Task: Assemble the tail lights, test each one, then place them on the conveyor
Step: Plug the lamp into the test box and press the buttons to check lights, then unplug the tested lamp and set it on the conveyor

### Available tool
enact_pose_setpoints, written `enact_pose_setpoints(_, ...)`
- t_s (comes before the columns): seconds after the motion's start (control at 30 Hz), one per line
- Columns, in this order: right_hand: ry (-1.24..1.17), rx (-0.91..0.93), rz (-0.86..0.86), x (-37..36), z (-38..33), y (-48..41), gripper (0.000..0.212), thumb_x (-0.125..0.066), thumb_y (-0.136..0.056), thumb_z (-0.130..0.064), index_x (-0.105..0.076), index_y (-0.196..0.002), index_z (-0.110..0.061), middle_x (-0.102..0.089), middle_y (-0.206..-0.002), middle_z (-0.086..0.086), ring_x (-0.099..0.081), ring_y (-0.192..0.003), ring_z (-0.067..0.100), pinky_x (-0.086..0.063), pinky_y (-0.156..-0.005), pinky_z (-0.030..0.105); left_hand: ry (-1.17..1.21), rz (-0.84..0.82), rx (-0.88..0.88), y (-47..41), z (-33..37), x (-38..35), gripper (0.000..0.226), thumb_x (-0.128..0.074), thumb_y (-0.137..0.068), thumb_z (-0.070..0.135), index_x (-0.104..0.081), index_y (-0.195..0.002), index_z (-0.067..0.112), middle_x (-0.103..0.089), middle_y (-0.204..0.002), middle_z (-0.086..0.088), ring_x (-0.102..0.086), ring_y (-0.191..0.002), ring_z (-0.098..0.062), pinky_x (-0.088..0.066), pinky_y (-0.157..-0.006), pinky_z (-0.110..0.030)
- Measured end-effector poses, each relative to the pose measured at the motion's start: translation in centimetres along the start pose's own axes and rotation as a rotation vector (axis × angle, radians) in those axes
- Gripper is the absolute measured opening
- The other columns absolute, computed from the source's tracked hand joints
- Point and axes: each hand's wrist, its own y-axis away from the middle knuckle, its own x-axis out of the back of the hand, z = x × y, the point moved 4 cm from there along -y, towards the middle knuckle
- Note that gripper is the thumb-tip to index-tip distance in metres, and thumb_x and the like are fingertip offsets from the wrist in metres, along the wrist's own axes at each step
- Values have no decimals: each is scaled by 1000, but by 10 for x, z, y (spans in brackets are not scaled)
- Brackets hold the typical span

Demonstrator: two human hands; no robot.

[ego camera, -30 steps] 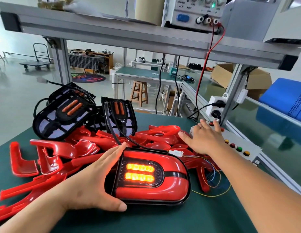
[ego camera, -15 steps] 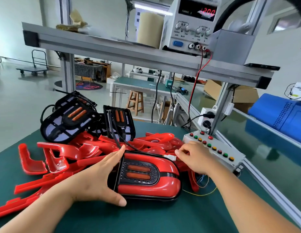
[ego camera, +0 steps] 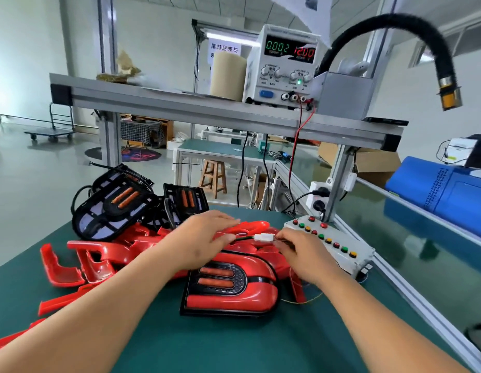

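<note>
One assembled red plastic tail light with a black rim (ego camera: 231,290) lies flat on the green bench mat (ego camera: 234,345), near the middle of the bench, its two orange bars unlit. At twelve o'clock from it, one small white plastic connector (ego camera: 263,237) hangs between two bare hands. The left hand (ego camera: 199,240), at ten o'clock from the light, pinches the thin dark cable (ego camera: 244,237) with thumb and curled fingers just left of the connector. The right hand (ego camera: 304,254), at two o'clock, has its fingertips closed narrowly on the fine wires (ego camera: 275,237) at the connector's right end. Loose red plastic trim pieces (ego camera: 99,254) are heaped from nine to eleven o'clock, too tangled to count. Beyond them stand at least two black plastic lamp housings (ego camera: 113,208), each showing two orange bars. One grey metal button box (ego camera: 341,261) sits at two o'clock beside the right hand, with red, green and yellow buttons on top. On the aluminium shelf (ego camera: 180,106) at twelve o'clock stands one white bench power supply (ego camera: 285,63) with two lit displays, one green and one red. One black flexible hose with a yellow nozzle (ego camera: 449,96) hangs at one o'clock. The glossy green conveyor belt (ego camera: 395,238) runs along the three o'clock side, with one blue roll (ego camera: 443,195) beyond it.
</note>
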Motion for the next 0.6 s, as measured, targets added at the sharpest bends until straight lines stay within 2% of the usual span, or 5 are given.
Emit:
enact_pose_setpoints(0.2, 12, 163, 78, 9, -14, 8, 17, -56, -98, -27, -67, -90, -17, -66, -79, -1, -58, -76, 17, -43, -68, 35, -84, -203, -43, -39, 22, -42, 49, -46, -99, 41, -37, -147, 35, -51, -141, 1, -40, -134, -16, -11, -118, -42)
enact_pose_setpoints(0.3, 16, 189, 88, 10, -13, 11, 20, -54, -99, -28, -67, -90, -14, -66, -77, 1, -59, -74, 20, -45, -68, 38, 7, -132, -74, -43, 20, -39, 30, -49, -99, 37, -63, -125, 29, -64, -109, 5, -54, -110, -14, -22, -116, -34)
enact_pose_setpoints(0.37, 13, 218, 84, 9, -14, 14, 24, -53, -99, -29, -66, -86, -13, -65, -74, 1, -57, -71, 20, -43, -66, 37, -36, -118, -120, -43, 19, -38, 23, -50, -99, 35, -68, -104, 21, -63, -94, 3, -55, -95, -15, -25, -113, -29)
enact_pose_setpoints(0.47, -56, 244, 81, 9, -12, 17, 24, -55, -98, -24, -63, -80, -11, -57, -66, -5, -49, -63, 14, -35, -60, 31, -128, -134, -159, -43, 18, -39, 26, -47, -101, 32, -62, -90, 14, -64, -92, -2, -55, -92, -16, -17, -115, -26)
enact_pose_setpoints(0.6, -99, 250, 68, 9, -13, 15, 22, -57, -97, -23, -66, -82, -10, -56, -65, -3, -47, -61, 12, -33, -58, 26, -146, -102, -189, -43, 22, -37, 27, -45, -101, 32, -63, -96, 12, -64, -95, 0, -55, -95, -14, -12, -115, -22)
